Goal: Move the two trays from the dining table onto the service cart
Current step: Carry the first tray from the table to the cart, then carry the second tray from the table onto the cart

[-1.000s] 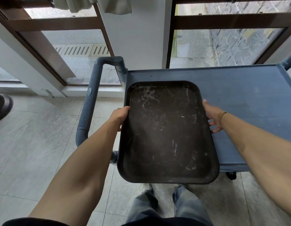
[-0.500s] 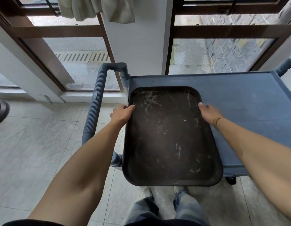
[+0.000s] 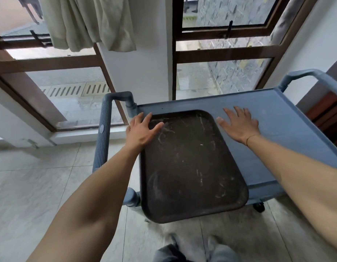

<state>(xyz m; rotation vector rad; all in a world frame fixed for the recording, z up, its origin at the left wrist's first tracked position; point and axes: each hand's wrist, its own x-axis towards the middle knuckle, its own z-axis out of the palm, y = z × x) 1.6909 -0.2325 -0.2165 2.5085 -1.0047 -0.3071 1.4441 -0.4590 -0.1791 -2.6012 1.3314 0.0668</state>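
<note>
- Since the dark tray (image 3: 190, 163) lies flat on the blue cart (image 3: 288, 129), one tray looks done.
- The left hand (image 3: 141, 131) and right hand (image 3: 239, 125) are spread wide, gripping nothing.
- The second tray is not in view, so it is probably left to fetch.

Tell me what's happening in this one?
A person is setting a dark tray on the blue service cart. The tray lies on the cart's top, its near end overhanging the edge. The left hand lies flat on the tray's far left corner; the right hand is open beside it, gripping nothing.
</note>
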